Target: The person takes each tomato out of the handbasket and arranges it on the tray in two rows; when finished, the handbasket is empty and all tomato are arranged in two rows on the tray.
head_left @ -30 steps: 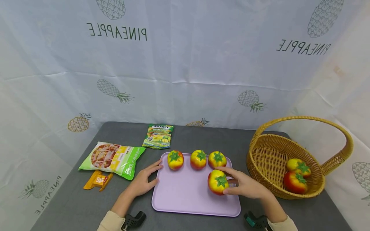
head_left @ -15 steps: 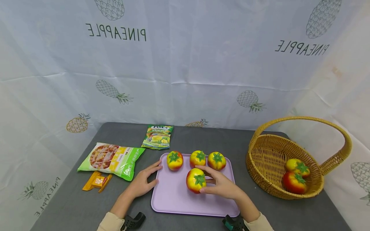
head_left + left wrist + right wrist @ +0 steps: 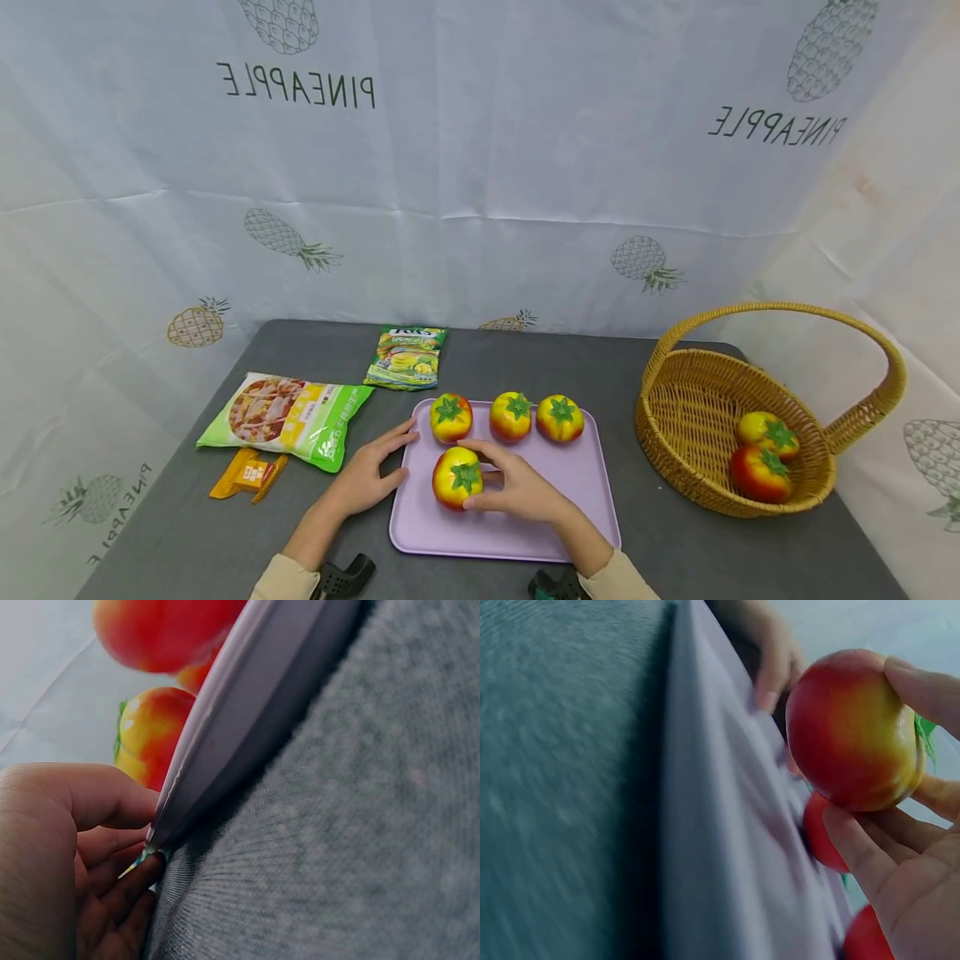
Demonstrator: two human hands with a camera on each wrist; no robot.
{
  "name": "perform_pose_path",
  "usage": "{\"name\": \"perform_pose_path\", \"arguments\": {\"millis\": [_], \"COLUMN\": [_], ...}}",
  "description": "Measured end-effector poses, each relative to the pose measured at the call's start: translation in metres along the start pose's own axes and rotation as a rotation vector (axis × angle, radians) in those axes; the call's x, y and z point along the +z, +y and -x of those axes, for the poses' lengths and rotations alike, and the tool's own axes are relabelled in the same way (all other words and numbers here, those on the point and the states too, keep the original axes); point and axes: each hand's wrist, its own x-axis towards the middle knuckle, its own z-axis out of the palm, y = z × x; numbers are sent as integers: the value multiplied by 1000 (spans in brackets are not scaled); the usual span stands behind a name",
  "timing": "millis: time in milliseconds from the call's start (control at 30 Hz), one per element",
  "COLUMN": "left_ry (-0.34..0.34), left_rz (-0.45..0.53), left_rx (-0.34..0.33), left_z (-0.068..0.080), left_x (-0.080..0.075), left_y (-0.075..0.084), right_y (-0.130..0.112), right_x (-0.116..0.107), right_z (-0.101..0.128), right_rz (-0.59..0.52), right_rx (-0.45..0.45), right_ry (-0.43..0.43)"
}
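My right hand (image 3: pixel 517 490) grips a red-and-yellow fruit (image 3: pixel 456 477) with a green leafy top, between thumb and fingers, over the left part of the lilac tray (image 3: pixel 525 533). The right wrist view shows this fruit (image 3: pixel 851 731) apart from the tray surface. Along the tray's far edge sit three similar fruits: a left one (image 3: pixel 451 418), a middle one (image 3: pixel 511 416) and a right one (image 3: pixel 559 418). My left hand (image 3: pixel 366 475) rests at the tray's left edge with fingers spread. In the left wrist view its fingertips touch the rim (image 3: pixel 195 742).
A wicker basket (image 3: pixel 678 450) with a tall handle stands at the right, with two similar fruits (image 3: pixel 761 473) inside. To the left lie a green-and-white food bag (image 3: pixel 288 417) and a small orange packet (image 3: pixel 249 475). A green candy bag (image 3: pixel 406 358) lies behind the tray.
My right hand has carried the fruit leftward across the tray, from its right side to the left part, in front of the left fruit. The left hand has stayed at the tray's edge.
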Motion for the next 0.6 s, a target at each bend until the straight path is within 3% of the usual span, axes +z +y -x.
{"name": "perform_pose_path", "arguments": {"millis": [300, 600], "left_ry": [10, 10], "left_rz": [3, -4], "left_rx": [16, 27], "left_z": [1, -1], "left_x": [2, 0], "left_y": [0, 0], "right_y": [-1, -2], "right_x": [19, 21], "right_z": [-9, -13], "right_rz": [67, 182], "right_rx": [-13, -9], "right_ry": [-21, -2]}}
